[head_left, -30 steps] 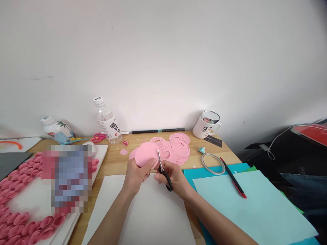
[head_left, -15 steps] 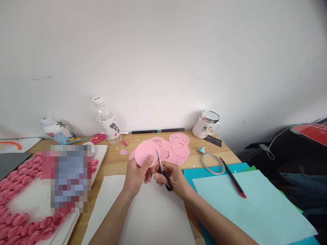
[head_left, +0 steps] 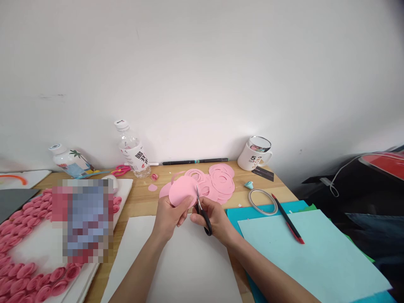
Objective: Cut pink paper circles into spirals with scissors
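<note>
My left hand [head_left: 168, 216] pinches a pink paper circle [head_left: 182, 190] and holds it upright above the wooden table [head_left: 142, 201]. In my right hand [head_left: 214, 218] are small black-handled scissors [head_left: 202, 211], whose blades touch the circle's right edge. A thin cut strip curls off the top of the circle. Just behind lies a heap of pink paper rings and spirals [head_left: 217, 181]. A white sheet [head_left: 186, 265] lies under my forearms.
A white board edged with rolled pink paper roses [head_left: 28, 252] lies at the left. Two bottles [head_left: 134, 149], pink scissors [head_left: 121, 170], a black pen [head_left: 195, 161] and a white mug [head_left: 255, 155] line the wall. Light blue paper [head_left: 309, 252], a tape ring [head_left: 261, 201] and a red pen [head_left: 288, 221] are at the right.
The pink circle has turned a little in my left hand as the scissors cut along its edge. A thin strip now curls off its top.
</note>
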Action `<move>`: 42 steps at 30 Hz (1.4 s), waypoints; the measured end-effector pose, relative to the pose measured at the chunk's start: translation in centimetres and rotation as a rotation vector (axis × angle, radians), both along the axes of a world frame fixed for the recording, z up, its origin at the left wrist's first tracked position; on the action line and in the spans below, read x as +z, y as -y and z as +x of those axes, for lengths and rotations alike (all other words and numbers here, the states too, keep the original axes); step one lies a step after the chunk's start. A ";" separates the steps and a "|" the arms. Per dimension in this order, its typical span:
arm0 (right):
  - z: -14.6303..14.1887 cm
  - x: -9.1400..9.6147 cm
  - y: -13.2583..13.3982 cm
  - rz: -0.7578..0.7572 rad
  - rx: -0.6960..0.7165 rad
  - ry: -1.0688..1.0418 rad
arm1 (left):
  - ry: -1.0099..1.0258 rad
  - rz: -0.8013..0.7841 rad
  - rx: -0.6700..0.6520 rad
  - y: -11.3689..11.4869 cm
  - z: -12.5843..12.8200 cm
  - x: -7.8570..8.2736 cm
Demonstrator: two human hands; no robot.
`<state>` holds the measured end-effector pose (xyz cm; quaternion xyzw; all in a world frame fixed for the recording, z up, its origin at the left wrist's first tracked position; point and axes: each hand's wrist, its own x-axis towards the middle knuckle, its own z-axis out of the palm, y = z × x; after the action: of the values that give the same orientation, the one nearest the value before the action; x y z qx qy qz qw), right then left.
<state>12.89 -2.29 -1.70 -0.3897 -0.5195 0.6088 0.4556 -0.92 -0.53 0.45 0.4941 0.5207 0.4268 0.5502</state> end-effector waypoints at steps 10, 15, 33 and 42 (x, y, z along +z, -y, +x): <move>0.0 -0.1 0.0 -0.016 -0.008 0.015 | 0.002 -0.014 0.029 0.0 0.1 0.2; 0.0 -0.1 0.0 -0.044 -0.023 0.004 | 0.011 -0.024 0.041 0.0 0.1 0.3; 0.0 -0.6 0.0 -0.046 -0.008 -0.011 | 0.078 0.022 -0.018 0.0 0.1 -0.1; 0.0 -0.1 -0.1 0.007 -0.029 -0.046 | 0.014 0.013 -0.022 0.2 0.2 0.1</move>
<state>12.91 -2.20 -1.79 -0.3815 -0.5052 0.6093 0.4774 -0.70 -0.74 0.51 0.5004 0.5086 0.4277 0.5550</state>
